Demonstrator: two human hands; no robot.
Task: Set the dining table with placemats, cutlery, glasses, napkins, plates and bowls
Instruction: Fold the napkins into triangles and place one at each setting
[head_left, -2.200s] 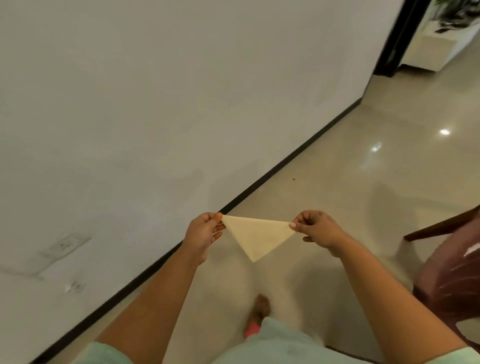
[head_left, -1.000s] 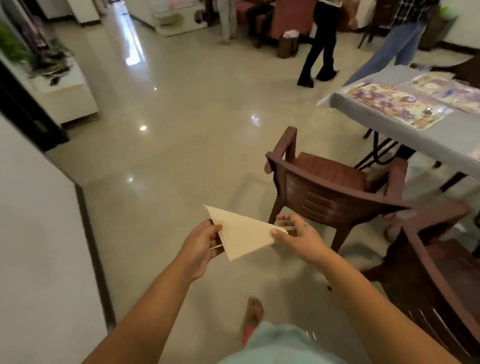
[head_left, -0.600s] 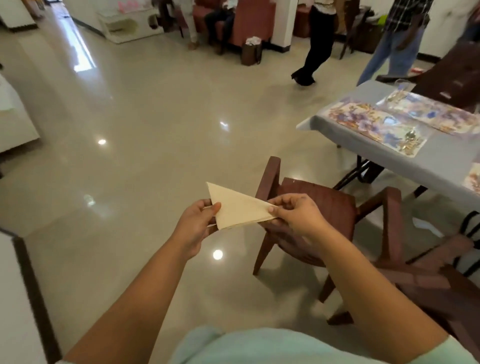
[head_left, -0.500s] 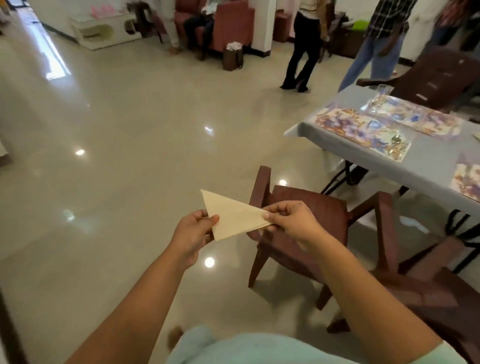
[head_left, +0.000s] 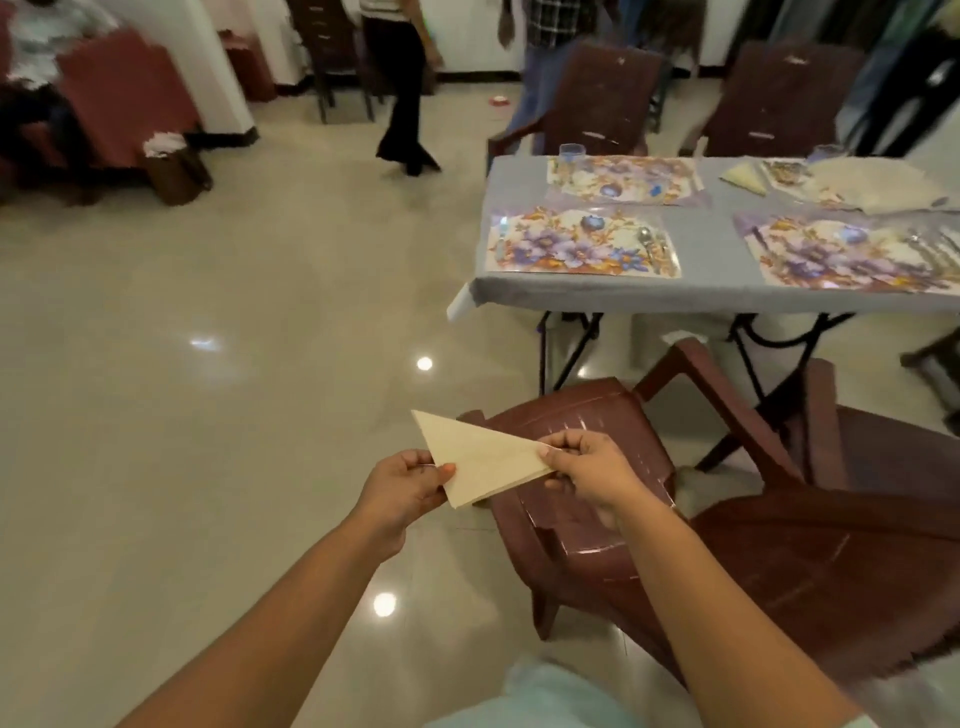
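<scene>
A cream napkin (head_left: 480, 458) folded into a triangle is held in the air in front of me. My left hand (head_left: 408, 486) pinches its left edge and my right hand (head_left: 589, 470) pinches its right corner. Ahead on the right stands the dining table (head_left: 696, 299) under a grey cloth. Floral placemats lie on it: one near left (head_left: 574, 244), one far left (head_left: 623, 179), one near right (head_left: 841, 254). Cutlery (head_left: 652, 244) lies on the near left placemat. A glass (head_left: 571, 155) stands at the far left placemat. Another folded napkin (head_left: 745, 176) lies further back.
Two brown plastic chairs stand between me and the table, one (head_left: 587, 483) right under my hands, another (head_left: 852, 540) to the right. Two more chairs (head_left: 602, 98) stand behind the table. People stand and walk (head_left: 400, 83) at the back. Shiny tiled floor (head_left: 208, 389) lies to the left.
I have turned from the wall toward the dining table, which now fills the upper right. Both hands have kept their hold on the napkin the whole time.
</scene>
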